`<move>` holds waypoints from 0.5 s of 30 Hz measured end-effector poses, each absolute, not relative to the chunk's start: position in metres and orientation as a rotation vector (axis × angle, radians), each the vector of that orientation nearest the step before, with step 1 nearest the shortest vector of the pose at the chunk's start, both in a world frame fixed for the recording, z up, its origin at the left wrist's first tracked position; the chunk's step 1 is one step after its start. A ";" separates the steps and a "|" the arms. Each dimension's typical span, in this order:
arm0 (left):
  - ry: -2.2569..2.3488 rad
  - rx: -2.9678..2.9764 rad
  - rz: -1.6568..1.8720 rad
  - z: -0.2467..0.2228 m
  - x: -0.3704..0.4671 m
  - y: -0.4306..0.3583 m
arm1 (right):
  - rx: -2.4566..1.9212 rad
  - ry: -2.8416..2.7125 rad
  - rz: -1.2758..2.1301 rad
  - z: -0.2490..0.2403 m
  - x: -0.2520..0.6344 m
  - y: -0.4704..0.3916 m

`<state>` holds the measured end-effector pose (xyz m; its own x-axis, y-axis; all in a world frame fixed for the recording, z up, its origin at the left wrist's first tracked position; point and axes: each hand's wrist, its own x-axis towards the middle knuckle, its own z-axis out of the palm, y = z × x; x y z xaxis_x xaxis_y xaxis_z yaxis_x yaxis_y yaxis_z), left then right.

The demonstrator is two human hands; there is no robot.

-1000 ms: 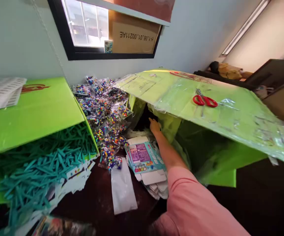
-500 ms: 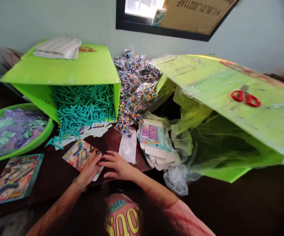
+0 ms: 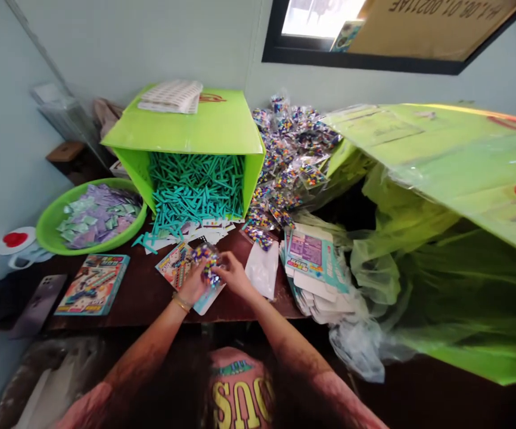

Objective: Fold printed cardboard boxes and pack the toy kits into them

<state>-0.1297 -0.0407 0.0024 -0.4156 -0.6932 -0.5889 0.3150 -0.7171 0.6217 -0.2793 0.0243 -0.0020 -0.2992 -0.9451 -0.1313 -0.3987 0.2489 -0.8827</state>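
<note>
A clear bag of multicoloured beads (image 3: 207, 262) is held between my two hands above the table. My left hand (image 3: 194, 285) has its fingers closed around the bag's left side. From the right, my right hand (image 3: 235, 275) pinches the bag's edge. Under the hands lies an illustrated box (image 3: 177, 262), partly covered, with a pale blue and white flap (image 3: 208, 300) at its lower right. More bead bags (image 3: 280, 173) are heaped behind. A white plastic packet (image 3: 262, 269) lies right of my right hand.
Green bin of teal sticks (image 3: 184, 134); green basin of sachets (image 3: 46, 229) at left. A boxed set (image 3: 92, 285) and phone (image 3: 39, 304) lie front left. Flat cartons (image 3: 314, 262) stand right, beside a large green bin (image 3: 454, 155) with loose plastic.
The bead bag now shows between my hands; earlier they were low over the illustrated box. My fingers have closed on it. The view has shifted left, showing the phone and a cup.
</note>
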 end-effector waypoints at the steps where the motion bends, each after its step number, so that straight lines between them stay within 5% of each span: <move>1: -0.554 1.181 -2.128 0.002 -0.127 -0.043 | -1.328 1.811 -0.914 -0.003 -0.268 0.023; 8: -0.560 1.412 -1.966 -0.004 -0.090 -0.053 | -1.559 2.054 -0.781 0.028 -0.328 -0.105; 11: -0.513 1.430 -2.008 -0.001 -0.080 -0.052 | -1.600 2.260 -0.472 0.039 -0.355 -0.164; 15: -0.494 1.334 -2.093 0.002 -0.062 -0.060 | -1.474 2.241 -0.325 0.037 -0.358 -0.162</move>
<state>-0.0617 -0.0597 0.0017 -0.3134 -0.6616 -0.6812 0.2868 -0.7498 0.5962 -0.3584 -0.1621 0.0374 -0.3379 -0.9131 -0.2280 -0.8106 0.4055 -0.4226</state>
